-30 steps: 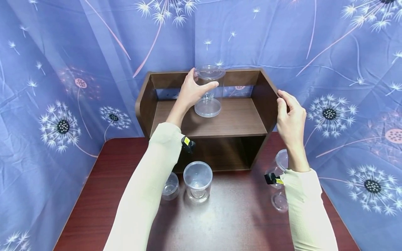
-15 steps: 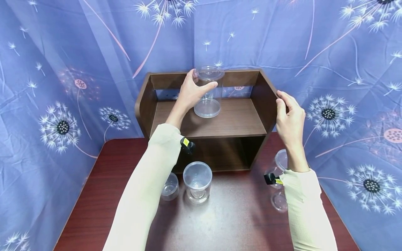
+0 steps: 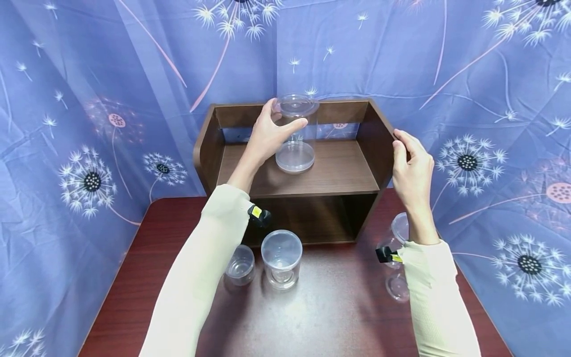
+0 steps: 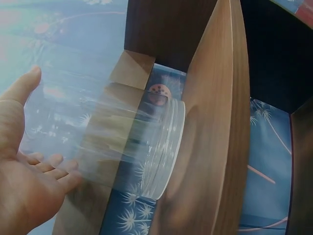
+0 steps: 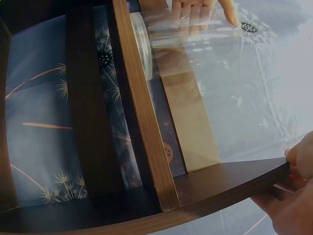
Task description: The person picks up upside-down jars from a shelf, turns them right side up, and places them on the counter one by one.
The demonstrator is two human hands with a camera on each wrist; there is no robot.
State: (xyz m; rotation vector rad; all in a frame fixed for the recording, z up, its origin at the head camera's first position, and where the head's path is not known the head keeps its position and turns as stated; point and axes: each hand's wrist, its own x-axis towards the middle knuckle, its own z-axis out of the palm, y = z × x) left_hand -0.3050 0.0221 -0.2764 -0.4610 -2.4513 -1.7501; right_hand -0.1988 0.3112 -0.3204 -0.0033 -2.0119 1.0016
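My left hand [image 3: 269,133] holds a tall clear plastic jar [image 3: 296,156] on its left side, thumb across the front and fingers toward the back. The jar stands over the upper board of a brown wooden desk shelf [image 3: 330,184], its ridged end close to the board in the left wrist view. Through its clear wall, the fingers of the left hand [image 5: 195,12] show in the right wrist view. At the top of the shelf's right side panel [image 5: 234,188], my right hand [image 3: 412,166] pinches the edge between thumb and fingers.
In front of the shelf stand a larger clear container [image 3: 281,258] and a smaller clear cup [image 3: 241,267] beside my left sleeve. More clear containers [image 3: 398,286] are partly behind my right sleeve on the reddish-brown table [image 3: 169,218]. A blue dandelion-print curtain [image 3: 339,44] surrounds it.
My left hand and sleeve have shifted slightly left and down, and the jar's lower end has come a little toward the shelf's front. My right hand keeps its place on the side panel.
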